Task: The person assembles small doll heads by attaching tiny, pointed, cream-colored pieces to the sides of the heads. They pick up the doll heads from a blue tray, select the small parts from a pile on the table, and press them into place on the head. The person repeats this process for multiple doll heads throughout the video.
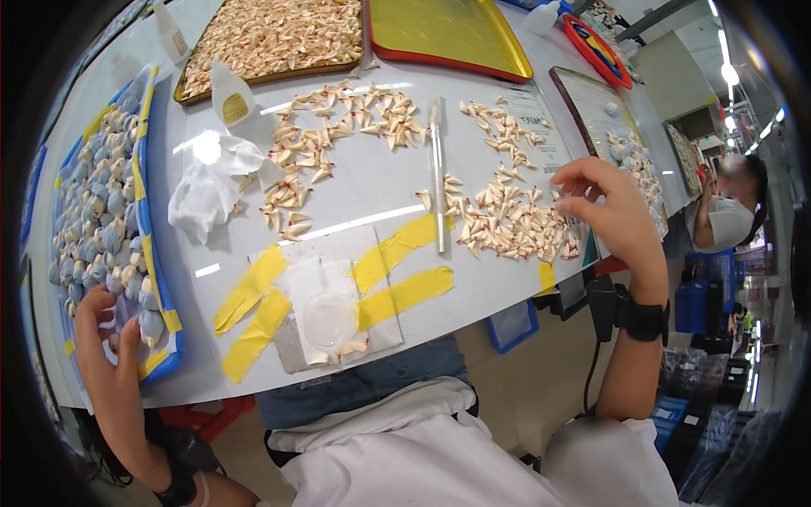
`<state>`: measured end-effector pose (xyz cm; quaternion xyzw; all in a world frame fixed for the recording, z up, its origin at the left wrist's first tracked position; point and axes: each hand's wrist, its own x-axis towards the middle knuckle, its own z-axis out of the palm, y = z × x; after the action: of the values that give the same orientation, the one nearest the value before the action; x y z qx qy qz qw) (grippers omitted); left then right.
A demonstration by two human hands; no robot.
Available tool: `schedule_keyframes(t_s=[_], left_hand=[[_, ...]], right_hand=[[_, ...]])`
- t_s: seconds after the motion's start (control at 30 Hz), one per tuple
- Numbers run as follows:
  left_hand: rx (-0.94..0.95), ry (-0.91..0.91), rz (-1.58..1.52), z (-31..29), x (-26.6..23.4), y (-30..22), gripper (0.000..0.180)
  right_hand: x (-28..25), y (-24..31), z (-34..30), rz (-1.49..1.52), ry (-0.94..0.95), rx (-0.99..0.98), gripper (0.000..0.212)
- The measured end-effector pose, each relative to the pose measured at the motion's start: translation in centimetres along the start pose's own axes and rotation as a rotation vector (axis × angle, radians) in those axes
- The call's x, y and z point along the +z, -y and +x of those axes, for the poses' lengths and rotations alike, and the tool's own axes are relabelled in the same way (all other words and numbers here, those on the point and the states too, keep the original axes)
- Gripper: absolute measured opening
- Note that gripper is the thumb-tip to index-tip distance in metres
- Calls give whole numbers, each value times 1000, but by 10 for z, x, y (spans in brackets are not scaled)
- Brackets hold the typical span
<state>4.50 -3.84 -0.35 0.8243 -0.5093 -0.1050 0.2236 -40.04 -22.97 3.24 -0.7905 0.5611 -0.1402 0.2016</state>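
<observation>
My left hand (106,351) reaches over the near end of a blue-rimmed tray (173,334) edged with yellow tape. Its fingers are bent, with the thumb held apart, and touch or nearly touch the small round blue-grey and cream pieces (106,198) heaped there. On the right, my right hand (612,207) hovers at the edge of a scattered pile of small cream pointed pieces with red tips (515,224). A gap shows between its curled fingers and thumb, and I see nothing held. Between the hands, a round clear dish (329,321) rests on a taped-down board (389,325).
More pointed pieces fill a large tray (274,38) at the back, beside a yellow tray (448,34). A white bottle (231,95), crumpled tissue (207,198) and a clear-and-silver rod (438,173) lie nearer. Another tray (634,152) is right; a person (726,211) sits beyond.
</observation>
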Motion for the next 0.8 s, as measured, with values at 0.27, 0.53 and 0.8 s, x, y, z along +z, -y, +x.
schedule_keyframes(t_s=[0.27, 0.53, 0.8], left_hand=[[222, -125, -155, 8, 15, -36, 32], [105, -132, -107, -1, -7, -16, 23], [116, -370, -791, -33, -6, -22, 21]], right_hand=[[15, 1, -1, -123, -84, -61, 9], [26, 19, 0, 89, -106, 2, 15], [11, 22, -14, 310, -148, 16, 9]])
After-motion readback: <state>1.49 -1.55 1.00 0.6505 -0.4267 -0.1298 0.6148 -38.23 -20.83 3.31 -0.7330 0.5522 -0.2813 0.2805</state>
